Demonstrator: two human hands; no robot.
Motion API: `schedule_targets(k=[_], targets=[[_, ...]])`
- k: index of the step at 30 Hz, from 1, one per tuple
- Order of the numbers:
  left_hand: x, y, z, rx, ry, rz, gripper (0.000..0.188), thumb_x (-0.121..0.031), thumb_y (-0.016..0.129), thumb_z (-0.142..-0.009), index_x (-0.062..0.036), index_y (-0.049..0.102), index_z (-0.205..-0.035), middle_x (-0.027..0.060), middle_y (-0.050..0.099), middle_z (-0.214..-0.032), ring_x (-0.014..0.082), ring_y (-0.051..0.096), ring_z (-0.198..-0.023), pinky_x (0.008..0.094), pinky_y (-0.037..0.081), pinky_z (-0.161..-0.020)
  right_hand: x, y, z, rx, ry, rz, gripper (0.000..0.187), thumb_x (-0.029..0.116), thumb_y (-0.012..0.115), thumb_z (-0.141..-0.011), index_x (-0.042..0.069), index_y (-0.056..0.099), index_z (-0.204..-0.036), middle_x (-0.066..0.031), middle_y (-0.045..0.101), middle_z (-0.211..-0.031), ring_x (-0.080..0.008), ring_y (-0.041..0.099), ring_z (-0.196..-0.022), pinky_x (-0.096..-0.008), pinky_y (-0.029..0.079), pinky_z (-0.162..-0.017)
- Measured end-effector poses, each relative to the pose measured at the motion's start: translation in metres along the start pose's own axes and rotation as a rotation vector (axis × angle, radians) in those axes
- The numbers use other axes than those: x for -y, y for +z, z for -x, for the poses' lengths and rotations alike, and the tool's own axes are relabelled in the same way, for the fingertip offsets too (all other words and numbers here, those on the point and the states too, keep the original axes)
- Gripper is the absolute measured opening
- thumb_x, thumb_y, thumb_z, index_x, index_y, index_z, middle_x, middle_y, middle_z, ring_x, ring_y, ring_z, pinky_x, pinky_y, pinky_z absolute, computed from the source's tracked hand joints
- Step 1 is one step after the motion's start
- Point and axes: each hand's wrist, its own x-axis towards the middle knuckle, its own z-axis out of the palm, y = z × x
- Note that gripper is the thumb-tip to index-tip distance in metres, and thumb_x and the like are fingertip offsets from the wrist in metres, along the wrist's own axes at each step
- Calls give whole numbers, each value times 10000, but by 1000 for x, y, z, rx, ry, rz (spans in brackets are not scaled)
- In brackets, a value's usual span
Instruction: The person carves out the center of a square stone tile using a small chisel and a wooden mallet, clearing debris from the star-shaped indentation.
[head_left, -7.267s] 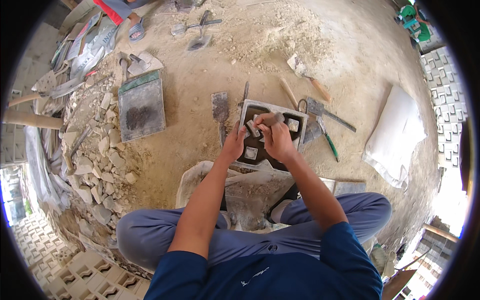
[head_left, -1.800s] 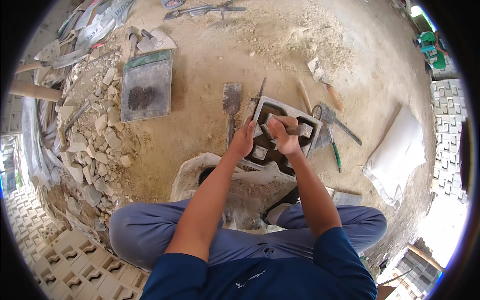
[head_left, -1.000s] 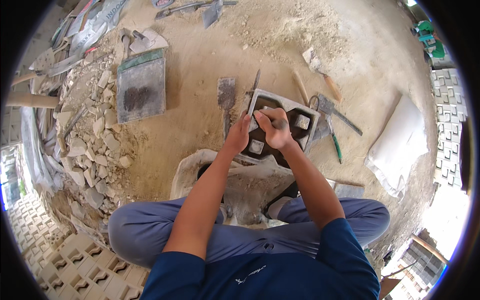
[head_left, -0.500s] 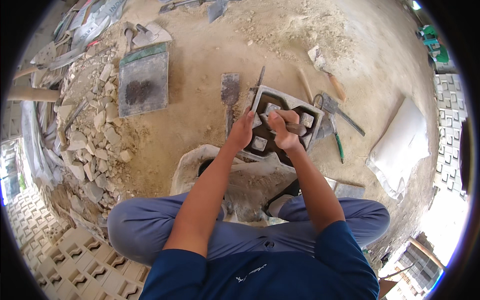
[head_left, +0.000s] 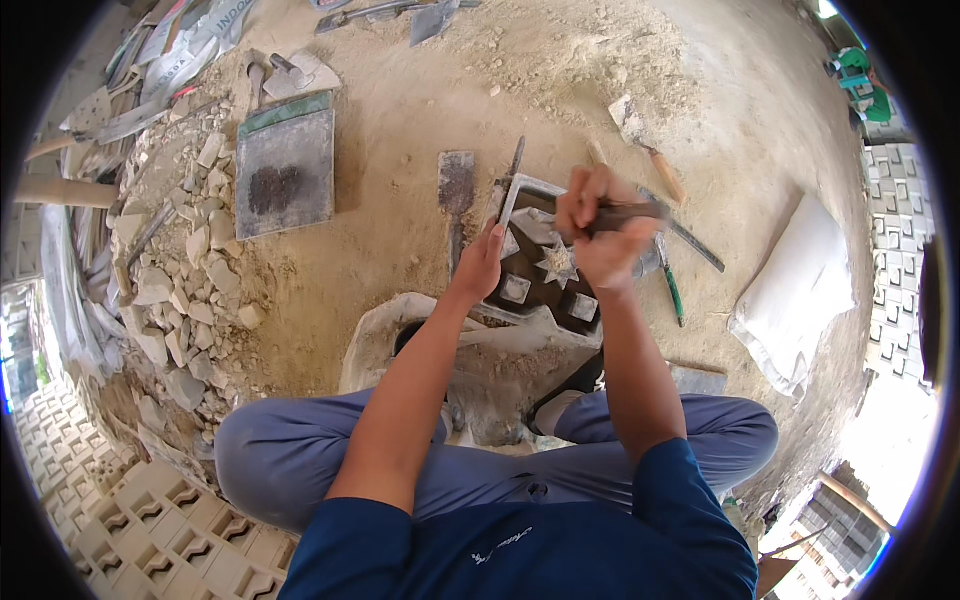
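Observation:
A square mold [head_left: 535,186] with a pale rim sits tilted in front of my crossed legs. Its dark interior has raised pale blocks and a star-shaped piece [head_left: 556,265]. My left hand [head_left: 480,267] is closed on the mold's left side, next to a dark metal bar [head_left: 514,163] that sticks out past the far corner. Above the mold's right part, my right hand [head_left: 605,232] is wrapped round a short dark stick-like tool [head_left: 640,212], blurred by motion. The hand and tool hide that side of the mold.
A flat scraper [head_left: 457,185] lies left of the mold. To the right are a wood-handled trowel [head_left: 668,178], a green-handled tool [head_left: 675,298] and a white sack [head_left: 797,295]. Stone rubble [head_left: 190,270] and a grey board [head_left: 287,170] are at the left. Patterned blocks are stacked behind.
My right hand has lifted the dark tool from over the mold's middle toward the far right, uncovering the star-shaped piece. My left hand stays at the mold's left side.

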Motion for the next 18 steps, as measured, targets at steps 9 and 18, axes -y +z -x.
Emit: schedule_targets(k=[9, 18], targets=[[-2, -3, 2, 14, -10, 9, 844, -628, 210, -1026, 66, 337, -1490, 297, 510, -1408, 428, 459, -1340, 406, 346, -1106, -12, -16, 11, 85, 37, -69, 976, 1028, 406, -561, 54, 371, -590, 2, 338, -556, -120, 260, -498, -290, 208, -486], [2, -3, 6, -22, -10, 4, 800, -587, 242, -1039, 70, 344, -1485, 294, 519, -1399, 418, 463, -1342, 394, 344, -1114, -12, -2, 13, -4, 36, 52, 961, 989, 294, -701, 41, 341, -545, -12, 307, -503, -136, 263, -475, -309, 190, -477]])
